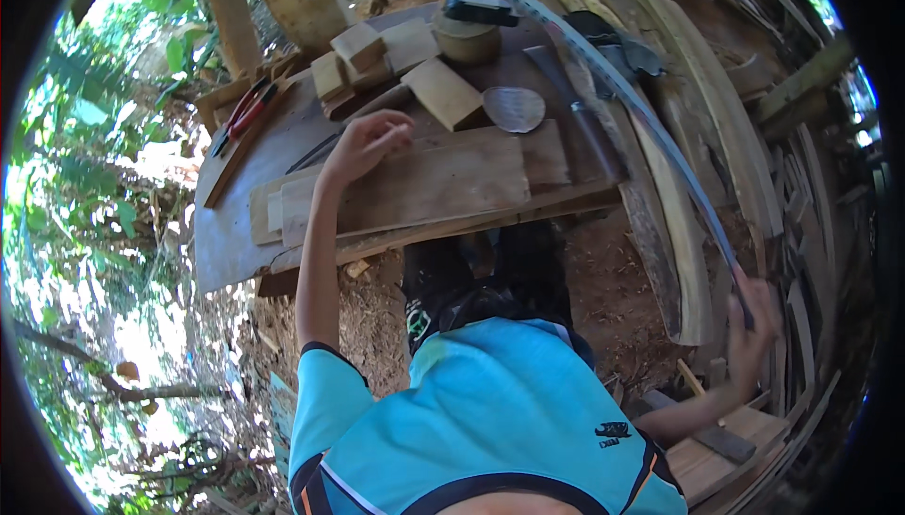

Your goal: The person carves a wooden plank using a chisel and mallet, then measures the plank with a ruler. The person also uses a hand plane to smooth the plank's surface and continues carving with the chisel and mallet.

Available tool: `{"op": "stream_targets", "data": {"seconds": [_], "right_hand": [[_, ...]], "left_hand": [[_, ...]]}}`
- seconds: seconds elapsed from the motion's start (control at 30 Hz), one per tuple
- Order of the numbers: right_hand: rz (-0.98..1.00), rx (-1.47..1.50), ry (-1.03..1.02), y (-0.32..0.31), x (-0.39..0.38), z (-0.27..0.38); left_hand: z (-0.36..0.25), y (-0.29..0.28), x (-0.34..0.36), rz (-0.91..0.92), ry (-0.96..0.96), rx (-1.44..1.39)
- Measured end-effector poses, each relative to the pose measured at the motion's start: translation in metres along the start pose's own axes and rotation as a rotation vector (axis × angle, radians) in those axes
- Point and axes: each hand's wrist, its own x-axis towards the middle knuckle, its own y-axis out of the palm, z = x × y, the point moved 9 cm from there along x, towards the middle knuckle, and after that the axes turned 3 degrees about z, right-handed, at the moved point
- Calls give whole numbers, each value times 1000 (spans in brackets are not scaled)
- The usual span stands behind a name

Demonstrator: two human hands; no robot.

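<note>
From the wearer's head, a single wide fisheye view looks steeply down, with the shirt (490, 411) close below, the desk (226, 242) farther off, and left hand (370, 146) and right hand (757, 322) inside its circle.

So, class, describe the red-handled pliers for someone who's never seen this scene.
Find the worktable, then its far-left side, left of the wooden blocks. The pliers lie there by a narrow wooden strip. Their red colouring sets them apart from the brown wood nearby.
</note>
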Motion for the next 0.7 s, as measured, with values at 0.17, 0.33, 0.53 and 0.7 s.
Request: {"op": "stream_targets", "data": {"seconds": [0.17, 0.33, 0.53, 0.7], "right_hand": [[-49, 106, 214, 97, 50, -6], [84, -62, 385, 167, 106, -14], [-369, -393, 98, 160, 246, -45], [163, -441, -4, 230, 308, -63]], "left_hand": [[-42, 19, -22, -65, 264, 468], [-49, -3, -74, -165, 125, 878], [23, -89, -170, -295, -208, 809], [45, -85, -211, -357, -176, 711]]}}
